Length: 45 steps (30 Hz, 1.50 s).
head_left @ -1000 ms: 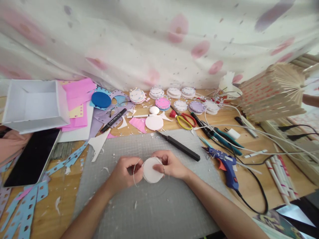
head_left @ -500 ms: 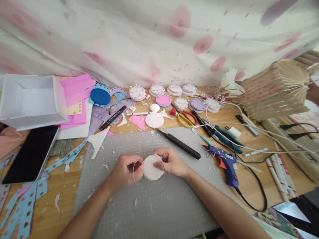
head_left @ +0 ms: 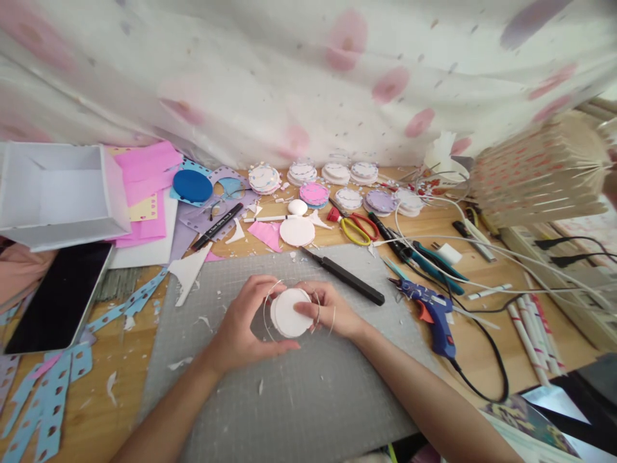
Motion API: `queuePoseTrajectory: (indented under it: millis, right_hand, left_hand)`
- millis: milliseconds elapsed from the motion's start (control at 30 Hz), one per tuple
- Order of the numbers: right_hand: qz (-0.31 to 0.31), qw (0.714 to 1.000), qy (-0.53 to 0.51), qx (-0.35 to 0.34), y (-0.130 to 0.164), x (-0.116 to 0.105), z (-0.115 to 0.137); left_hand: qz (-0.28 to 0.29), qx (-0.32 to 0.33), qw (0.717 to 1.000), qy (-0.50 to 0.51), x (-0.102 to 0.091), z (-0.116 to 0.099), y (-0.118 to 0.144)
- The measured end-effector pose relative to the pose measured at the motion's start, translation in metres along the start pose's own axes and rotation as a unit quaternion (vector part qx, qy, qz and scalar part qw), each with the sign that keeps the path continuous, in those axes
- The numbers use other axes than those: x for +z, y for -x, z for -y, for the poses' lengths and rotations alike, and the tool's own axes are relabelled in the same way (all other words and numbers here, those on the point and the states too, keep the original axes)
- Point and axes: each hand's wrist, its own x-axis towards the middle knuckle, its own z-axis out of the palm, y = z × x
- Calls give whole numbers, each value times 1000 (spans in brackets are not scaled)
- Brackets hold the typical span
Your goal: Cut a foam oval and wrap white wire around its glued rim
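Note:
My right hand (head_left: 328,312) grips a white round paper disc (head_left: 289,315) with the thumb on its face and the fingers behind. Thin wire (head_left: 267,308) curves out from the disc on both sides, one loop by each hand. My left hand (head_left: 248,321) is curved open around the disc's left side, thumb stretched out just below it. Its fingertips reach the disc's upper left edge, partly hidden, and touch there is unclear. Both hands are above the grey cutting mat (head_left: 289,411). A black craft knife (head_left: 349,278) lies on the mat beyond my right hand.
Several decorated disc stacks (head_left: 314,194) stand along the back. Scissors (head_left: 357,228), a blue glue gun (head_left: 431,315) and white cables are on the right. A white box (head_left: 62,193), a phone (head_left: 58,299) and paper scraps (head_left: 48,405) fill the left.
My left hand has gone from pinching at the disc's left edge to spreading around it, thumb extended. The disc has risen slightly, still in my right hand, and more wire shows at the right.

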Motion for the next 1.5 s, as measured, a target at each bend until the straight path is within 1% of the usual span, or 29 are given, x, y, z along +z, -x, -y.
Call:
queuePoseTrajectory:
  millis: [200,333,500,767,967,1200,1267,1333,1400,1500]
  right_hand:
    - [3,1000,10,3,1,2,4]
    - [8,1000,9,7,1,2,5]
    - [12,1000,12,17,1,1,6]
    - [3,1000,-8,25,0,-1,2]
    - [10,1000,-18,23,-1,-2,1]
    - [20,1000,-14,11,-1,-2,2]
    - [19,1000,-11,7,-2,-2,2]
    - [16,1000,-8,2,-2,-2,3]
    - [13,1000,-5,-3,-2,-1,3]
    - [7,1000,-2,-7,-1,1,4]
  left_hand:
    - [-3,-3,1000,4,0,-2,-3]
    - [8,-9,1000,4,1,-3,-4]
    - [9,-13,1000,7,-1,-5,-3]
    - [10,-16,1000,16,-1,-5,-5]
    - [16,-23,999,24,1,-4,-5]
    - [15,-3,1000,-1,0,-3,-5]
    - [2,6,1000,-22,0,-2,-4]
    - [-25,12,999,-37,1,-2,-4]
    - [-41,8,999,-34,2,-1,-4]
    - [-14,6,1000,-23,1,0,-4]
